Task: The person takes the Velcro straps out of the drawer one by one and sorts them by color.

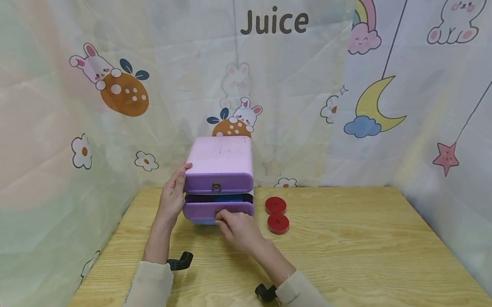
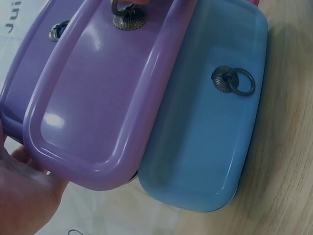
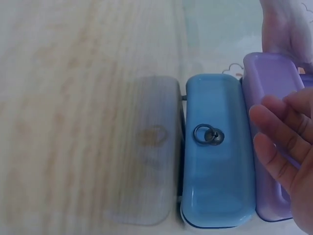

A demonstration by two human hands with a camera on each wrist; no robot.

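Observation:
A small drawer cabinet (image 1: 221, 154) with a pink top stands near the back cloth. Its upper drawer front (image 1: 199, 183) is purple with a ring pull. Below it the middle purple drawer (image 1: 197, 211) sticks out partway, with something blue showing in the gap. The lowest drawer (image 2: 195, 147) is blue and has its own ring pull (image 2: 243, 82). My left hand (image 1: 173, 197) rests along the cabinet's left side, thumb near the upper front edge. With my right hand (image 1: 241, 228) I pinch the middle drawer's ring pull (image 2: 117, 9); that hand partly hides it in the head view.
Two red round discs (image 1: 275, 206) lie just right of the cabinet, one in front of the other. The wooden table (image 1: 351, 260) extends to the right. Printed cloth (image 1: 183, 70) hangs behind and on both sides. Black wrist-worn devices (image 1: 181, 261) sit at both wrists.

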